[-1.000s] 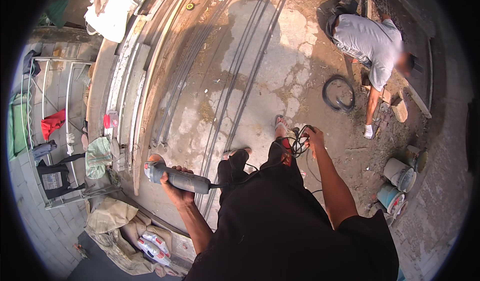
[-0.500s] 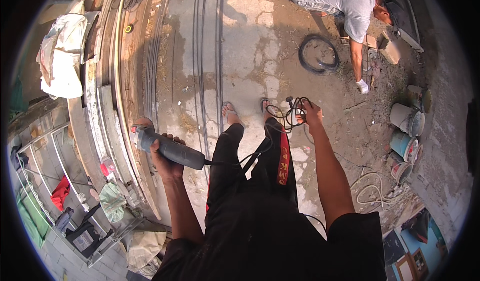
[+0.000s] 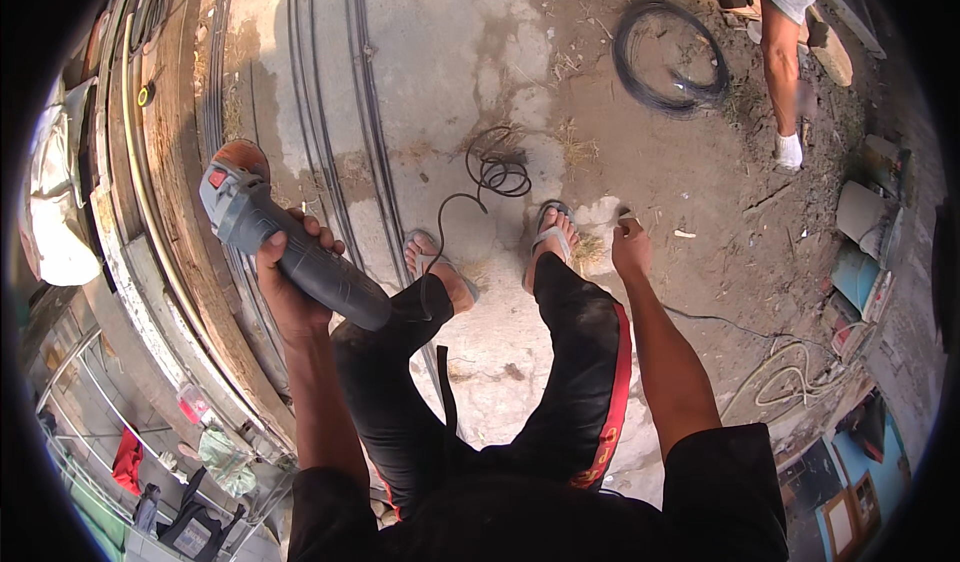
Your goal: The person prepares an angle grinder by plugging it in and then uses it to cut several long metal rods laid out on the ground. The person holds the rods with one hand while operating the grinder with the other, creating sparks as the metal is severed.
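Grinder [image 3: 305,262], gripped round its dark grey body by the left hand [image 3: 293,297], at the person's left, working end pointing away. Likely heavy and rigid; best held by the body, clear of the orange-brown disc [image 3: 245,159]. Right hand [image 3: 632,249]: fingers curled, whether around anything cannot be told. Beyond: black cable [image 3: 503,182] looped on the ground [image 3: 575,92]; farther out, a wire coil [image 3: 625,60].

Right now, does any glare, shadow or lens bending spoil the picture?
Head view: the white bundle at left washes out; same view, shadow dulls the concrete near the top; same view, planks bow along the rim; the grinder reads fairly clearly there.
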Tool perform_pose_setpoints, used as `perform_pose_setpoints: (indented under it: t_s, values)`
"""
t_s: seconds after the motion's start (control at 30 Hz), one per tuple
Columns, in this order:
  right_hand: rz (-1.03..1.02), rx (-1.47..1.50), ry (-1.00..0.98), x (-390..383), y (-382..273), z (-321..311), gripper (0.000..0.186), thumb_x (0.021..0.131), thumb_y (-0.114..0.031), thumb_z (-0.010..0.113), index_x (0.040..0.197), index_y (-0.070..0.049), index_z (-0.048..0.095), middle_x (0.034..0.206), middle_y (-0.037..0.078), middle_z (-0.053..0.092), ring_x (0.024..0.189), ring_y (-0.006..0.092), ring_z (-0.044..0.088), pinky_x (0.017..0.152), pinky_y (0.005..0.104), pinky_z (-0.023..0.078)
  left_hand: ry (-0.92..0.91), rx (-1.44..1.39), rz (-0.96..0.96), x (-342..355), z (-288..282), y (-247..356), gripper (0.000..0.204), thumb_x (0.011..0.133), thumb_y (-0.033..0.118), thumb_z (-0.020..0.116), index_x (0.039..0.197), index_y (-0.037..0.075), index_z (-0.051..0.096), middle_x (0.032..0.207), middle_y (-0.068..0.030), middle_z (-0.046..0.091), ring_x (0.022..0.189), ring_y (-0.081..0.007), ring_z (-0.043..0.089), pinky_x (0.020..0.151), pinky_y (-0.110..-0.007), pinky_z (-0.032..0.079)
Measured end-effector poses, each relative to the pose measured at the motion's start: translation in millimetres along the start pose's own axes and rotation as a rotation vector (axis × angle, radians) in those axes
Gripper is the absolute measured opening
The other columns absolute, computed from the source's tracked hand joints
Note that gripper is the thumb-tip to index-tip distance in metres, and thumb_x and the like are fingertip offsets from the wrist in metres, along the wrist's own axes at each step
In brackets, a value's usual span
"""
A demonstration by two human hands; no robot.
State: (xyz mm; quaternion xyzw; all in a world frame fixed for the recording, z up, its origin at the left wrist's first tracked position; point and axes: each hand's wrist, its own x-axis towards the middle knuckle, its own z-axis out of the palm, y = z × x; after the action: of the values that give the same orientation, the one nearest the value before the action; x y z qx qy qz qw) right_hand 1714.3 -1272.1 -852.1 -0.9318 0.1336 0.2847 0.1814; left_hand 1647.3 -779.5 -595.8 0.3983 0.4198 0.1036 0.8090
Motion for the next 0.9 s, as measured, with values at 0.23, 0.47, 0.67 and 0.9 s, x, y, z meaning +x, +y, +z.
perform_pose_setpoints:
  t_s: [0.23,0.47,0.67,0.9]
  values:
    - [-0.92,-0.142,0.077,102.5,-89.9,84.6,0.018,0.094,-0.016,0.072,0.111,-0.014,0.077,0.106,0.009,0.071,0.105,0.0309,0.071,0.082,0.0443,0.06,-0.132,-0.022,-0.028,72.3,-6.2,-97.5,0.054,0.09,0.038,0.074,0.125,0.0,0.057,0.102,-0.0104,0.062,0.088,-0.0241,0.062,0.082,-0.042,0.056]
    - [-1.219,-0.662,0.057,154.8,-114.3,167.4,0.019,0.088,-0.012,0.072,0.106,-0.013,0.077,0.113,0.007,0.074,0.119,0.0264,0.066,0.107,0.0444,0.047,-0.392,-0.1,0.263,101.9,8.1,-88.9,0.055,0.092,0.035,0.073,0.128,-0.001,0.054,0.107,-0.0106,0.059,0.096,-0.023,0.058,0.09,-0.041,0.053]
    - [-0.653,0.066,0.074,87.2,-69.1,52.4,0.028,0.089,-0.023,0.081,0.11,-0.005,0.076,0.099,0.016,0.079,0.092,0.0385,0.076,0.083,0.0478,0.06,-0.411,-0.184,0.302,110.1,-12.0,-77.8,0.052,0.094,0.033,0.073,0.128,-0.001,0.055,0.107,-0.0124,0.061,0.097,-0.0258,0.06,0.091,-0.046,0.054]
    - [-0.398,0.792,0.699,-72.6,50.5,-116.8,0.023,0.087,-0.005,0.089,0.103,-0.006,0.072,0.089,-0.002,0.071,0.083,0.0071,0.065,0.073,0.0264,0.052,-0.468,-0.126,0.255,143.9,-41.3,-67.6,0.05,0.095,0.03,0.074,0.128,0.0,0.052,0.11,-0.0114,0.059,0.1,-0.0241,0.059,0.096,-0.041,0.054]
